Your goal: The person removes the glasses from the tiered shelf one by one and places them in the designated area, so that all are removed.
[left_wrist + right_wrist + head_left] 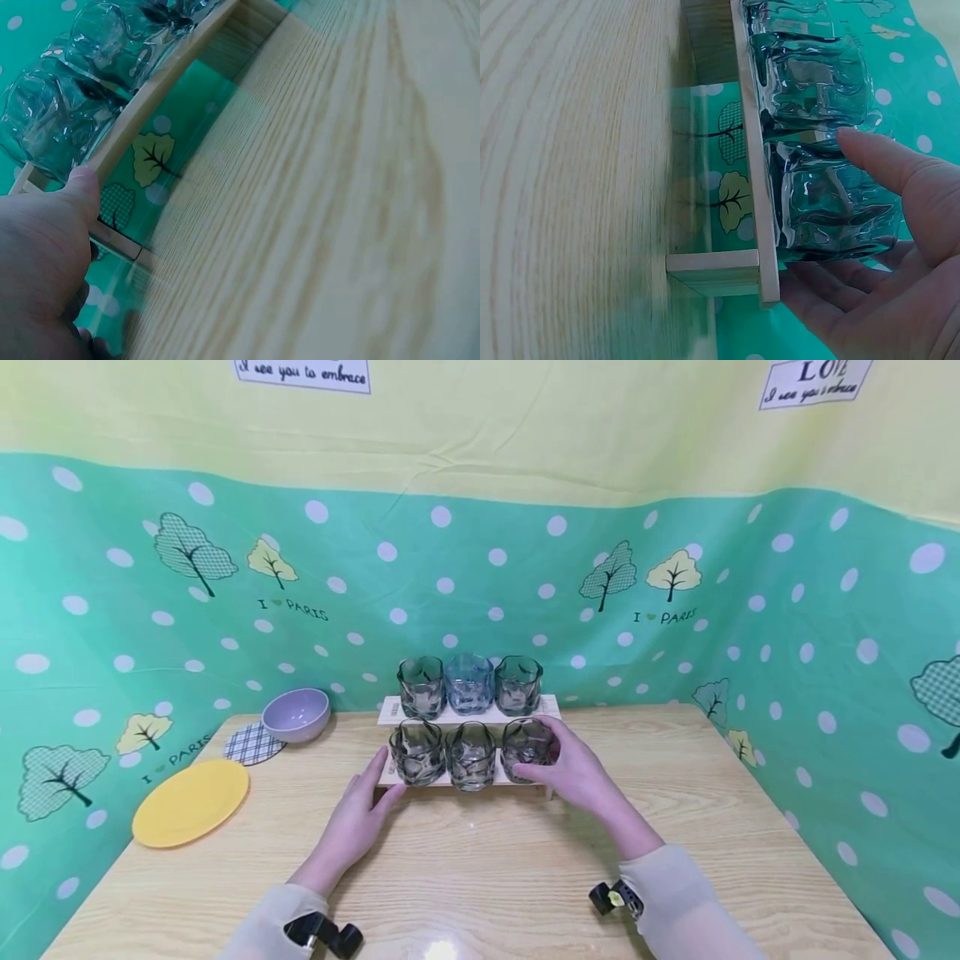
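A two-tier wooden rack bears three glasses on each tier. In the front row are a left grey glass, a middle grey glass and a right grey glass. My right hand grips that right glass, with the thumb at its front and the fingers round its far side. The right wrist view shows this glass standing on the board. My left hand holds the rack's left end, its thumb on the front edge; some fingers are hidden in the left wrist view.
A blue glass stands between two grey ones on the rear tier. To the left are a purple bowl, a checked round mat and a yellow plate on the wooden table. Patterned cloth hangs behind.
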`<state>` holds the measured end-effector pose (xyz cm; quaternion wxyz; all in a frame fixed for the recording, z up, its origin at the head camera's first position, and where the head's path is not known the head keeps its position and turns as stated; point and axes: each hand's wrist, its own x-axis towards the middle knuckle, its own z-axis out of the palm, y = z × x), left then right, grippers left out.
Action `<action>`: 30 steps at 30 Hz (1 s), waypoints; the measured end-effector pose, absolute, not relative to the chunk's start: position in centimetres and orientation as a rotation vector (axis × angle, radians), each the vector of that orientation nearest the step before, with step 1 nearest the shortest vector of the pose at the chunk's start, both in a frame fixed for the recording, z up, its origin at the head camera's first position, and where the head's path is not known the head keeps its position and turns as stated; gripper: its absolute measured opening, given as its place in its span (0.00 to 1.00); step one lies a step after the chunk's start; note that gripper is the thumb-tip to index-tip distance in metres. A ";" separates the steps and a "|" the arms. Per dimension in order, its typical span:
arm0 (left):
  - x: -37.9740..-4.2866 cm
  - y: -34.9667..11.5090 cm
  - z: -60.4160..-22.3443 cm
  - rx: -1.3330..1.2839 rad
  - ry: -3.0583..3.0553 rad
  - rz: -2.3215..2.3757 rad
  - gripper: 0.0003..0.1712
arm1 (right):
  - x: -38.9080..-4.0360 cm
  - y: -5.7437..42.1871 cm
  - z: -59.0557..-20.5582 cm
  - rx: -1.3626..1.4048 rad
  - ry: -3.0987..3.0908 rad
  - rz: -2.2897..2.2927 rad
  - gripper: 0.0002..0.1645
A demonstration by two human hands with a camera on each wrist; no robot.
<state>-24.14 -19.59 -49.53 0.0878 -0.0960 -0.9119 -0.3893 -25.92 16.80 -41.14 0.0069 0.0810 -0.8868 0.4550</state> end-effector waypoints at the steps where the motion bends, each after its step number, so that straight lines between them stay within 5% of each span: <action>1: -24.2 -19.6 -49.6 -0.284 -2.716 -1.160 0.46 | -25.9 16.8 -41.2 0.255 -2.770 1.422 0.60; 30: -24.3 -19.6 -49.8 -0.319 -2.685 -1.143 0.46 | -25.3 20.8 -37.7 0.307 -2.859 1.398 0.63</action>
